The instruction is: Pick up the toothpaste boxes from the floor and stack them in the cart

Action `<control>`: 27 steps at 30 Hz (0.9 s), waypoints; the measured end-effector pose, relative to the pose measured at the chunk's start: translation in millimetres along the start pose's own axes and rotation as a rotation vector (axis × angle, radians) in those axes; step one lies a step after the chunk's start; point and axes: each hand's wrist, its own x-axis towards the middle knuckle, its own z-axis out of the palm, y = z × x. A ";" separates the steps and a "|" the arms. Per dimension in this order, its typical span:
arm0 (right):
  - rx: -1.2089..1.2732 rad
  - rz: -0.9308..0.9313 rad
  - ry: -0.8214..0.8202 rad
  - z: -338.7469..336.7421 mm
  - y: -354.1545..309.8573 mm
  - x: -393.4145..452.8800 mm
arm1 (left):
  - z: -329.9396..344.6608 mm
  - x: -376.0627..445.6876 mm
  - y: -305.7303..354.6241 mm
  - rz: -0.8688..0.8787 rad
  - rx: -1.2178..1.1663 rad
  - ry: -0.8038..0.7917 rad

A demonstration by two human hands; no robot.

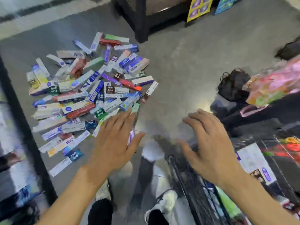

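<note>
A big heap of toothpaste boxes (90,90) in many colours lies on the grey floor at the left centre. My left hand (113,140) reaches out over the heap's near right edge, fingers straight and spread, holding nothing. My right hand (209,146) hovers to the right of it, fingers spread and empty, above the dark wire cart (194,184) at the lower right. A few boxes (254,161) lie inside the cart. The picture is blurred by motion.
A black shelf post (24,124) runs along the left. A dark display stand (141,21) is beyond the heap. A black bag (232,85) and a colourful packet (272,85) sit at the right. My shoes (167,198) are at the bottom.
</note>
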 end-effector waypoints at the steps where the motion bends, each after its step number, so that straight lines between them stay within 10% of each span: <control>1: 0.013 -0.024 -0.029 13.0 -21.9 13.9 | -7.4 -8.4 -23.9 -0.034 0.001 0.021; 14: 0.023 -0.262 -0.390 232.3 -269.4 137.0 | -42.0 -154.3 -353.6 -0.448 -0.029 0.019; 27: -0.091 -0.555 -0.515 398.7 -306.8 183.0 | 80.0 -219.6 -451.5 -0.745 -0.134 0.122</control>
